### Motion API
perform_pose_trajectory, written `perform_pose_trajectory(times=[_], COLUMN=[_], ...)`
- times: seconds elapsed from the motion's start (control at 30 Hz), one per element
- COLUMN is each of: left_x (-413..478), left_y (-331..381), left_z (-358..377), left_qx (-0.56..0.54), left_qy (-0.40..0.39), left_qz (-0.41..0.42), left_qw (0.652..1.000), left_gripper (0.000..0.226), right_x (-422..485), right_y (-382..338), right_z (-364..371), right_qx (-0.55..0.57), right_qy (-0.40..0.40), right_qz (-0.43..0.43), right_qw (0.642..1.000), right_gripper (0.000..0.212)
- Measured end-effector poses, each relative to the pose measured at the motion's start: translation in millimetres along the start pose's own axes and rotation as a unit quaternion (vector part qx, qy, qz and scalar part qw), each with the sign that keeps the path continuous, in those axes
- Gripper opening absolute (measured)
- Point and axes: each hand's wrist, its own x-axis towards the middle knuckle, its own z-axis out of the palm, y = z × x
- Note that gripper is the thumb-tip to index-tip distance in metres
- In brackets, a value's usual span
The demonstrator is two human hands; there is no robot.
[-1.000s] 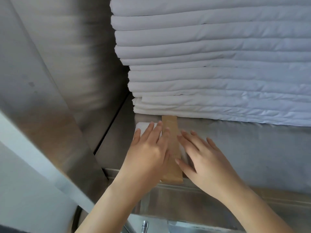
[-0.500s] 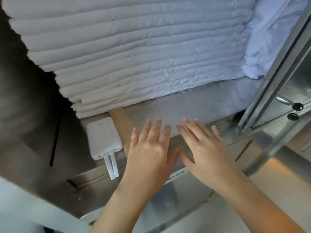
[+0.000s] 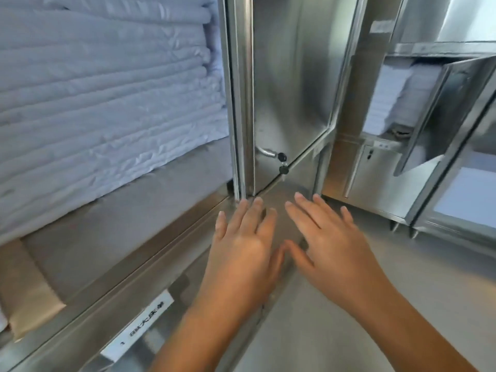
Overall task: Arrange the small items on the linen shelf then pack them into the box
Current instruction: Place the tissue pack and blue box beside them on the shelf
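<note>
the fingers (image 3: 252, 210) of the left hand (image 3: 241, 253) and of the right hand (image 3: 335, 253) had come off the small items they lay flat upon a second earlier, and the view had swung rightward with them. both hands now hung side by side, palms down, every finger straight and a little spread, the thumbs almost meeting. they held nothing and, as far as could be told, touched nothing. just past the left fingertips stood the steel post (image 3: 243, 103) at the right end of the linen shelf (image 3: 120, 232). past the right fingertips were the floor (image 3: 402, 291) and, higher, a door handle (image 3: 265, 152). the brown strip (image 3: 26, 296), the only small item in sight, lay well off to the left of the fingers at the shelf's front, under the stacked white linen (image 3: 94, 116). the white power bank had dropped out of view, and no box showed. the arranging looked done and the hands seemed bound for the box, with packing not yet begun.
</note>
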Motion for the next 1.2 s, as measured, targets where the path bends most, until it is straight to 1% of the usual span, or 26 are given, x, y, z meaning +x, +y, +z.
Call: perform_pose_trajectory(times=[0.2,0.43,0.5,0.6,0.73,0.83,0.97,1.03,1.1,1.2], left_x=[46.3,100.0,110.8,124.4,145.4,163.2,194.2,217.0,244.5,287.5], left_y=[96.0,219.4,254.2,303.5,354.5,382.5,404.3,411.5,418.3,425.2], left_z=[28.7,69.4,82.0,99.8,124.9,140.9,171.7,189.0,205.0,237.3], left_qx=[-0.040,-0.090,-0.104,-0.142,-0.159,-0.148,-0.179,-0.187,-0.195,-0.176], left_qy=[0.005,-0.010,-0.025,-0.078,-0.103,-0.109,-0.108,-0.101,-0.111,-0.130], left_qz=[0.070,0.128,0.150,0.173,0.226,0.261,0.285,0.290,0.291,0.310], left_qw=[0.997,0.988,0.983,0.971,0.956,0.948,0.935,0.933,0.930,0.925], left_gripper=[0.054,0.051,0.052,0.055,0.056,0.055,0.047,0.047,0.050,0.053], right_x=[-31.1,-73.9,-88.4,-108.4,-131.1,-138.9,-128.6,-115.8,-102.3,-77.1], right_y=[99.5,221.8,253.5,296.4,343.3,373.5,413.2,433.5,455.9,488.7], right_z=[-32.1,-75.7,-86.6,-101.6,-113.0,-113.1,-107.3,-103.1,-97.1,-86.9], right_qx=[-0.047,-0.119,-0.145,-0.170,-0.182,-0.182,-0.182,-0.177,-0.193,-0.202], right_qy=[0.038,0.049,0.039,0.026,0.036,0.031,0.014,0.005,0.004,0.016], right_qz=[0.051,0.127,0.152,0.194,0.248,0.285,0.321,0.339,0.348,0.360], right_qw=[0.997,0.984,0.977,0.966,0.951,0.941,0.929,0.924,0.918,0.911], right_gripper=[0.056,0.054,0.055,0.056,0.056,0.055,0.054,0.053,0.054,0.052])
